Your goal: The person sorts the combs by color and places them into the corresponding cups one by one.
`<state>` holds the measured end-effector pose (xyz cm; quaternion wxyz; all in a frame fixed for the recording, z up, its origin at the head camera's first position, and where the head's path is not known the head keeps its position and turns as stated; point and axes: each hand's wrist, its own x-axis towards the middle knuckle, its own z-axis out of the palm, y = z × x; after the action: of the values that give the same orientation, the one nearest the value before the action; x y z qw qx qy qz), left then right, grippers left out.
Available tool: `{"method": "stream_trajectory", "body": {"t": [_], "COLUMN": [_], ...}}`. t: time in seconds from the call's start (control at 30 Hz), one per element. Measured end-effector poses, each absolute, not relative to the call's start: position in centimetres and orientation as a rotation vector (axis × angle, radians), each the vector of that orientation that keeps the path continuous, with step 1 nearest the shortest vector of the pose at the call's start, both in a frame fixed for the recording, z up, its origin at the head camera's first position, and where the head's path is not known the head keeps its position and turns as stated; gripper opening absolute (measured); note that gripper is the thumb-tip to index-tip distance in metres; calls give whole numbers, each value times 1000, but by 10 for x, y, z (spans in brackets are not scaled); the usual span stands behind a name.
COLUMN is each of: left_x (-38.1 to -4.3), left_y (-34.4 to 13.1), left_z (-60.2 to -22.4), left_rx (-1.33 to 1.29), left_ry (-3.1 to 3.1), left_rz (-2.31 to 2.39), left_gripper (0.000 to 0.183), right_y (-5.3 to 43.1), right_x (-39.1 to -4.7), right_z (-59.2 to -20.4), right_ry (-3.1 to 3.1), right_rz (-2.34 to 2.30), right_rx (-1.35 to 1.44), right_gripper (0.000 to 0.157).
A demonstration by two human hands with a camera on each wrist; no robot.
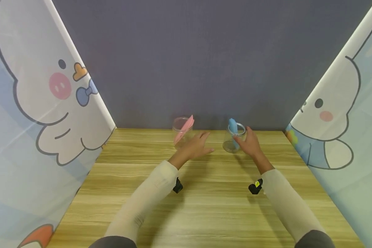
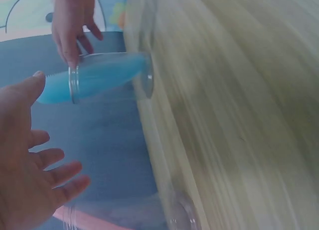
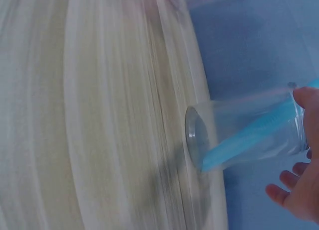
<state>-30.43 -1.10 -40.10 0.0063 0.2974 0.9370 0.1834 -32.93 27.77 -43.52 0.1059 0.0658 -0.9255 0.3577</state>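
Two clear jars stand at the far edge of the table. The right jar [image 1: 226, 144] contains a long slim blue object [image 3: 249, 134] whose top sticks out past the rim. My right hand [image 1: 250, 142] grips this jar near its rim between thumb and forefinger, the other fingers loosely spread in the right wrist view. A flat, long pink object [image 1: 186, 129] leans in the left jar [image 1: 176, 124], its tip above the rim. Partly in front of that jar, my left hand [image 1: 194, 147] has its fingers spread and holds nothing. It hides the jar's lower right side.
The wood-grain table [image 1: 210, 220] ends at a dark grey wall panel [image 1: 204, 62]. Printed cartoon curtains flank both sides, the left curtain [image 1: 34, 193] and the right curtain [image 1: 344, 186]. Small black devices show beside the left sleeve [image 1: 152, 186] and the right sleeve [image 1: 288, 203].
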Motion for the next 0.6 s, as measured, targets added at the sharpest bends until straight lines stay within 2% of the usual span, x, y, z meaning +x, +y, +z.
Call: {"method": "stream_trajectory", "body": {"t": [0.37,0.6], "left_x": [-284,-278], "left_y": [-57,-83], "left_z": [-419,-428], "left_rx": [968,931], "left_ry": [3055,3074], "left_rz": [257,265], "left_gripper": [82,82], "right_y": [268,252], "right_x": [-306,-291], "right_z": [-433,-435], "right_ry": [-2650,-2502], "right_rz": [754,562], "right_rx": [318,469], "right_gripper": [87,88]}}
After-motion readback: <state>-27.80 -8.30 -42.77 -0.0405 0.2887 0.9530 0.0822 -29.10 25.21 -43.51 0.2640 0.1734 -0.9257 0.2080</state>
